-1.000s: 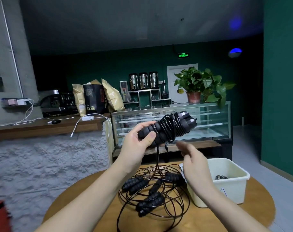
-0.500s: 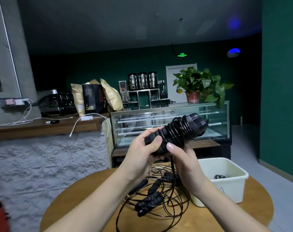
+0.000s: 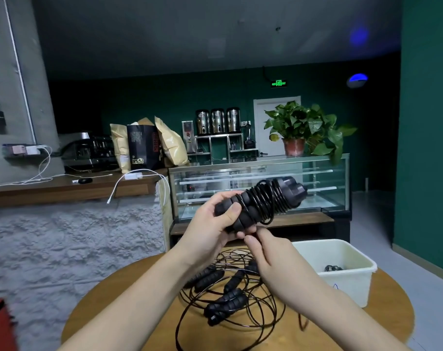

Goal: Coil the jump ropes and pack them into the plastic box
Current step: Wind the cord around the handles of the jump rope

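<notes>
Head view: a jump rope [image 3: 261, 205] is held up above a round wooden table [image 3: 392, 315], its two black handles laid side by side and its thin black cord wound round them in close turns. The bundle is tilted, its far end raised toward the right. The left hand [image 3: 213, 224] grips the near end of the handles, with the thumb laid across the top and the fingers curled underneath. The right hand [image 3: 271, 257] is placed just below the bundle, its fingertips met at the underside near the left hand's fingers; a pinch is suggested, but what is caught between thumb and fingers cannot be told, since the spot is hidden by the hand itself.

On the table beneath the hands, loose ropes [image 3: 228, 297] lie in a tangle of wide cord loops, several black handles among them. A white plastic box [image 3: 347, 282] stands on the table to the right of the tangle, open at the top, and something dark and small is seen at its bottom; it cannot be made out clearly.

Behind the table a glass display case [image 3: 316, 183] is seen, with a potted plant [image 3: 304, 130] set on its top. A wooden counter [image 3: 63, 188] with white cables runs along the left.
</notes>
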Demonstrator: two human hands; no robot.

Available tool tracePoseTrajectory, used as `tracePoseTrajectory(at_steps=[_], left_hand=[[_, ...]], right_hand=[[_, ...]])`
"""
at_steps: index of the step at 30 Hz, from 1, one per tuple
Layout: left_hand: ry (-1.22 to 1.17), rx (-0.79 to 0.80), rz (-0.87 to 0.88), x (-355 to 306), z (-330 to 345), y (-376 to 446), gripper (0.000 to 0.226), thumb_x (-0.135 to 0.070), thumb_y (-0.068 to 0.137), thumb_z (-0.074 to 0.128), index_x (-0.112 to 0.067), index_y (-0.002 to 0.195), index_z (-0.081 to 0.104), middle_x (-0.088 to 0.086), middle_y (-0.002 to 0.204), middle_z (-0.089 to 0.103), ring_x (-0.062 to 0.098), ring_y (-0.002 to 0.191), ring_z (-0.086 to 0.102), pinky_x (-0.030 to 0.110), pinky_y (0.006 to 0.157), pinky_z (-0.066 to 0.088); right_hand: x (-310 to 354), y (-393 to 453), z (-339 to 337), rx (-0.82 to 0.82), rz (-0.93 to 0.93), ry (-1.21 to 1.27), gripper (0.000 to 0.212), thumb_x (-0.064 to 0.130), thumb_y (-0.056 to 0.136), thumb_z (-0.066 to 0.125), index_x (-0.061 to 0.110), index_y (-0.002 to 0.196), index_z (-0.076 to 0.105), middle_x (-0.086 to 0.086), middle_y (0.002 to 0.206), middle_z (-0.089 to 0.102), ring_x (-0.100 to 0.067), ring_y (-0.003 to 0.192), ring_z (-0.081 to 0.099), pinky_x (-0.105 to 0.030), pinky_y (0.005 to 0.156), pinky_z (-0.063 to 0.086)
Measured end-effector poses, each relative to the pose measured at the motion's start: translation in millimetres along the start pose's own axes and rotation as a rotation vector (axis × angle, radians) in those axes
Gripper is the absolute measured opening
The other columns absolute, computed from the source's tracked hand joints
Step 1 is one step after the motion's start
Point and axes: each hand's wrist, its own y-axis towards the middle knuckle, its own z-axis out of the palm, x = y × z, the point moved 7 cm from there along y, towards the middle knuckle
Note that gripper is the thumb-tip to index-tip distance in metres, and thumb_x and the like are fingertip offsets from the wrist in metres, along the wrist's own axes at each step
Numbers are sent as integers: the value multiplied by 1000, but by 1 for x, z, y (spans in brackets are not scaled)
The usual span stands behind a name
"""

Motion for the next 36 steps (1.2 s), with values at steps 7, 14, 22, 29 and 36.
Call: tracePoseTrajectory(at_steps=[7,14,22,29,36], left_hand=[[636,-91,136,4,-10,-8,15,-15,100,60,-23,113,60,7,97,70,19,69,68,40,62,60],[1025,-21,290,7,4,-22,23,-30,99,56,-36,120,55,-13,101,71,9,93,65,33,85,52],[626,-55,233,12,4,-30,18,-22,106,50,-25,117,63,-9,101,73,12,94,69,37,79,59],[-11,-49,24,19,6,-26,29,-22,102,49,-2,122,60,18,109,68,26,94,67,42,74,58],[-187,-244,62,23,13,-30,33,-26,106,42,2,123,49,15,96,65,17,65,56,23,52,46]], right_hand=[[40,-17,-14,135,-138,-575,15,37,103,34,26,93,36,0,102,67,-30,93,66,-36,65,36],[60,-7,-50,160,-562,-548,17,45,94,53,31,97,62,10,87,64,-19,75,64,-31,58,45],[24,35,-69,30,-772,-564,39,44,103,37,24,105,71,6,83,62,-17,75,56,-35,71,46],[-8,30,-63,20,-394,-96,19,19,94,62,30,109,66,20,101,61,9,96,60,-10,83,44],[-20,3,-1,94,72,555,10,13,92,55,20,85,55,12,66,53,-3,55,47,-16,54,34]])
